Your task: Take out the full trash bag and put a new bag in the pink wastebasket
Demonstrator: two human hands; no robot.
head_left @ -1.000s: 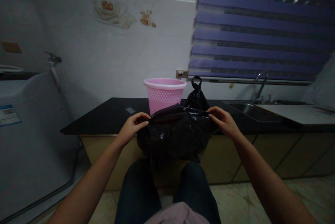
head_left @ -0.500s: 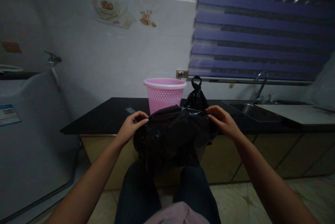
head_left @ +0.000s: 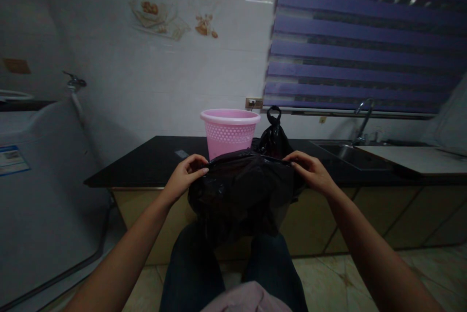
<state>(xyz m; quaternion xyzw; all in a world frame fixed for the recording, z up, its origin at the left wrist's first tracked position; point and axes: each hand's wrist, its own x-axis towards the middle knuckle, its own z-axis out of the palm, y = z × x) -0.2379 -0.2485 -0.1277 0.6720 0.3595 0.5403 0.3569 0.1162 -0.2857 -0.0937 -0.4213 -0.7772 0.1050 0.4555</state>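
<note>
We see left hand [head_left: 186,171] and right hand [head_left: 310,171] pinching rim of black bag [head_left: 241,195], stretched between them at counter [head_left: 146,166] front edge — grip closed. Pink bin [head_left: 229,130] behind remains unlined; tied bag [head_left: 274,137] beside it.

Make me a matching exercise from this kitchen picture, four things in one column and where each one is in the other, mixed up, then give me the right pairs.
Things:
1. pink basket
2. tied black bag
3. open black bag
4. tap

Places:
A. held at its top edge by the left hand and the right hand
B. over the sink at the right
C. on the black counter, left of the tied bag
D. on the counter, just right of the basket

Pairs: 1-C, 2-D, 3-A, 4-B
</note>
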